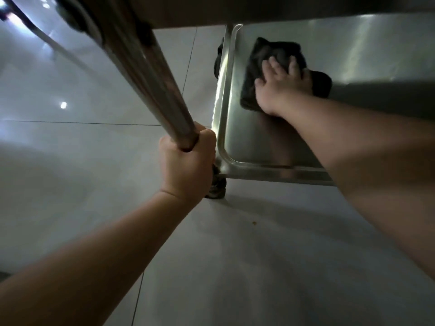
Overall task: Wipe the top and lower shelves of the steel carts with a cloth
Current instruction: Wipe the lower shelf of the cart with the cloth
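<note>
A dark folded cloth [277,55] lies on the lower steel shelf [247,137] of the cart, near the shelf's far left corner. My right hand [280,85] presses flat on the cloth with spread, straight fingers. My left hand [186,165] grips the cart's upright steel post [150,74] just above the near left corner of the shelf. The underside of the shelf above [259,8] crosses the top of the view.
Pale tiled floor [94,161] surrounds the cart. A black caster [217,187] shows under the near left corner and another [219,60] beyond the far left rim. A small brown speck [254,223] lies on the floor near the cart.
</note>
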Demonstrator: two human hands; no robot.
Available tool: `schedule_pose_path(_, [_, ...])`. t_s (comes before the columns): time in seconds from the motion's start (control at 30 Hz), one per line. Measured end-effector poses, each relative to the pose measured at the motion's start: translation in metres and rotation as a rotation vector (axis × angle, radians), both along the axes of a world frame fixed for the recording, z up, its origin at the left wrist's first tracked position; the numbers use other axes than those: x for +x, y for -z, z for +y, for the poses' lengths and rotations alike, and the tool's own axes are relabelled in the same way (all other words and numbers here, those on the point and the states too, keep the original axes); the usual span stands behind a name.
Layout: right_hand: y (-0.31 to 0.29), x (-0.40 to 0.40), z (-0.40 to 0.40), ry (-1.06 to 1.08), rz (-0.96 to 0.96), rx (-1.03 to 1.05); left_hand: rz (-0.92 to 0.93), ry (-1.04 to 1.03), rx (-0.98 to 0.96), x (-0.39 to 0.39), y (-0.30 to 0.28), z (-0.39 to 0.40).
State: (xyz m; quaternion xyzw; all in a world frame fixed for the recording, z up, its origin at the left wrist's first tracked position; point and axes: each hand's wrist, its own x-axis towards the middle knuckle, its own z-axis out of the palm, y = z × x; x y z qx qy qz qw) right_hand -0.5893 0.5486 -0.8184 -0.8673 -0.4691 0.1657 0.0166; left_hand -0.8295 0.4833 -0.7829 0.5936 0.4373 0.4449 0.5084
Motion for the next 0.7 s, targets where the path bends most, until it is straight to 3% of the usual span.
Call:
schedule_pose_path(0.13, [-0.007,-0.075,-0.006,-0.327,0.108,0.039,0.057,-0.018,0.005,-0.002,0.000,0.002])
schedule_pose_path(0.3, [-0.010,-0.096,-0.060,-0.577,0.164,0.066,0.043,-0.025,-0.018,-0.001,-0.002,0.001])
schedule_pose_path(0.7, [0.006,-0.036,-0.157,-0.554,0.055,0.096,0.257,-0.134,-0.021,-0.008,-0.010,-0.018])
